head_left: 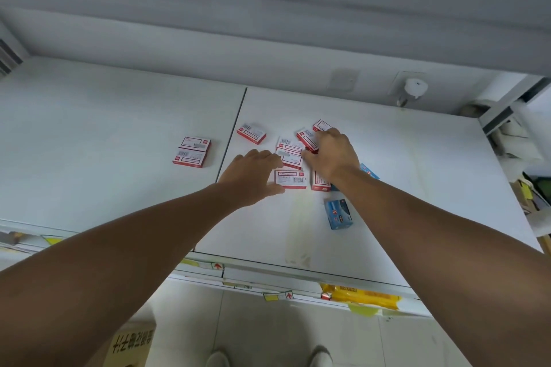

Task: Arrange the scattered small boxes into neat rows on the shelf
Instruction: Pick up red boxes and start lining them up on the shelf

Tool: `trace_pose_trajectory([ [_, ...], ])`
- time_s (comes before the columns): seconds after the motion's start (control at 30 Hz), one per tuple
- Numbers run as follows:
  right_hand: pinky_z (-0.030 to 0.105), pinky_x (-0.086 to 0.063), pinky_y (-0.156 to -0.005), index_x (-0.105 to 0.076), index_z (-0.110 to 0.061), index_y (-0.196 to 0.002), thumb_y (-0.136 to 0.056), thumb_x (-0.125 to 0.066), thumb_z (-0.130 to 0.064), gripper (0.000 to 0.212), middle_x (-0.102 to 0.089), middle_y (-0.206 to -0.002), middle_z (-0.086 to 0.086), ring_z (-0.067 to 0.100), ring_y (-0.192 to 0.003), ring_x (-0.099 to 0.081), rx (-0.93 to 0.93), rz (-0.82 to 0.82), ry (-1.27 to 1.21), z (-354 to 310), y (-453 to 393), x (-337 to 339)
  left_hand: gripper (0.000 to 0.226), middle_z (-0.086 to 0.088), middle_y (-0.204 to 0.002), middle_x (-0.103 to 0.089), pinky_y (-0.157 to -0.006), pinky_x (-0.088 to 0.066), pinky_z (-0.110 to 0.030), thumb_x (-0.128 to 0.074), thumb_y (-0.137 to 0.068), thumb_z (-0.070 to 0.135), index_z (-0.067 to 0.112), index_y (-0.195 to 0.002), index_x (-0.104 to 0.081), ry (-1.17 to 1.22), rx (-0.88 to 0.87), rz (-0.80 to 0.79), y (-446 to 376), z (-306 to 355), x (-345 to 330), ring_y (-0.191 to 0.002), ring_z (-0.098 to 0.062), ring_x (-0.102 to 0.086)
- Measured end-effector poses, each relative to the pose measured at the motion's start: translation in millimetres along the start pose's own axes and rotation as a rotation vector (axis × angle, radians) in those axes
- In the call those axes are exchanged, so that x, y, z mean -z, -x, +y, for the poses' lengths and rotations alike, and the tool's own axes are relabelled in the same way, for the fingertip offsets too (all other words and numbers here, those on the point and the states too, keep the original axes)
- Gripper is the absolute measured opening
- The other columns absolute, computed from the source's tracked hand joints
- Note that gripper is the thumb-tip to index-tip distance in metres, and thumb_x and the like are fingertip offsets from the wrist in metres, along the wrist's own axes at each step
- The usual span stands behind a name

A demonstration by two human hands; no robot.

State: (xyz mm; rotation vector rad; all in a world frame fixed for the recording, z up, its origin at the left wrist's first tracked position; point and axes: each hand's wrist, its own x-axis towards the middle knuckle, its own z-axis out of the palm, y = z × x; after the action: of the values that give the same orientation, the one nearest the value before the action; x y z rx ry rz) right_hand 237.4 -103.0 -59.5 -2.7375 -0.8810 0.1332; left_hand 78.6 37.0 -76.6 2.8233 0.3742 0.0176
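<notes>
Wide white shelf (387, 188) fills the view, split by a dark seam (231, 134) running front to back; that seam is our marker; both bare arms reach in over the front edge, right of the seam; left hand (253, 174) sits just right of the seam, fingers spread and fairly straight, thumb touching the near red-and-white box (290, 179); right hand (331, 153) is further right, fingers curled over a tilted red box (307, 138), gripping it; a loose cluster of red-and-white boxes (289, 152) lies between the hands, overlapping, nothing in rows; one single red box (251, 132) lies just right of the seam, further back; a pair of red boxes (192, 152) sits left of the seam, side by side; a blue box (338, 213) lies well right of the seam, nearer the front edge.
</notes>
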Motion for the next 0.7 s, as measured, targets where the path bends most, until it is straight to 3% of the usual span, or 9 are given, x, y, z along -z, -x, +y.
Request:
trace_pose_trajectory([
  [0.13,0.038,-0.060,-0.087,-0.066,-0.019,-0.128,-0.094,-0.068,-0.050,0.046,-0.065,-0.120,0.004,0.024,-0.106,-0.065,-0.010,0.034,-0.020,2.8,-3.9,-4.7,0.060,0.007,-0.141,-0.061,-0.101,-0.046,-0.038,-0.072,-0.092,0.054,0.029,-0.145,-0.058,0.025,-0.029,-0.010,-1.5,2.8,-5.5,-0.124,-0.016,-0.051],
  [0.27,0.036,-0.059,-0.088,-0.069,-0.018,-0.126,-0.097,-0.069,-0.041,0.038,-0.065,-0.119,0.005,0.024,-0.104,-0.064,-0.010,0.052,-0.032,5.8,-5.4,-5.0,0.057,0.006,-0.138,-0.062,-0.099,-0.045,-0.034,-0.072,-0.093,0.050,0.026,-0.144,-0.059,0.048,-0.021,0.003,0.6,2.6,-5.4,-0.122,-0.016,-0.053],
  [0.4,0.037,-0.056,-0.093,-0.064,-0.018,-0.136,-0.095,-0.071,-0.038,0.046,-0.060,-0.125,0.004,0.023,-0.112,-0.060,0.023,0.045,-0.105,5.0,0.2,4.5,0.056,0.005,-0.133,-0.063,-0.098,-0.049,-0.035,-0.072,-0.094,0.049,0.024,-0.143,-0.059,0.055,0.027,0.004,10.9,-6.8,4.4,-0.120,-0.017,-0.056],
  [0.7,0.039,-0.052,-0.092,-0.070,-0.013,-0.128,-0.094,-0.070,-0.025,0.036,-0.069,-0.120,0.013,0.031,-0.108,-0.062,0.103,0.015,-0.091,-13.7,51.8,31.1,0.048,0.007,-0.129,-0.065,-0.097,-0.054,-0.039,-0.069,-0.095,0.051,0.027,-0.136,-0.061,0.056,0.074,0.019,63.1,-32.1,49.3,-0.114,-0.017,-0.059],
])
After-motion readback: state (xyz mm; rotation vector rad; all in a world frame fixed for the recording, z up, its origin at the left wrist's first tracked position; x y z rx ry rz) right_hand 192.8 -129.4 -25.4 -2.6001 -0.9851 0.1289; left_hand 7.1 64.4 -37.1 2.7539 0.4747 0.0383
